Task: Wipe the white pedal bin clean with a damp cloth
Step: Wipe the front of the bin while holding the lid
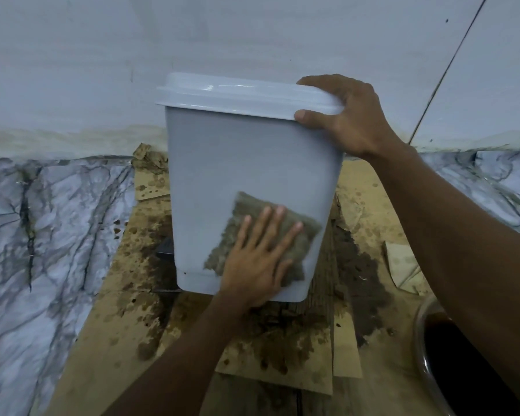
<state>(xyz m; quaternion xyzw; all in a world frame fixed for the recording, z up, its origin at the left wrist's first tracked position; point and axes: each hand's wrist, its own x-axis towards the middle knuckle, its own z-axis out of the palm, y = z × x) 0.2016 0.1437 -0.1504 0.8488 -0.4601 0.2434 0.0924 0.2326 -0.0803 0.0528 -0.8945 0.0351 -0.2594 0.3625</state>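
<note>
The white pedal bin (222, 163) stands at centre on stained cardboard (126, 295), against the far wall. The left hand (258, 259) presses the cloth (305, 235) flat on the bin's lower near face, fingers straight and apart. The right hand (351, 115) is clamped on the right corner of the lid (222, 91).

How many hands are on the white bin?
2. The left hand presses the cloth flat against the lower side of the bin. The right hand grips a top corner of the lid.
</note>
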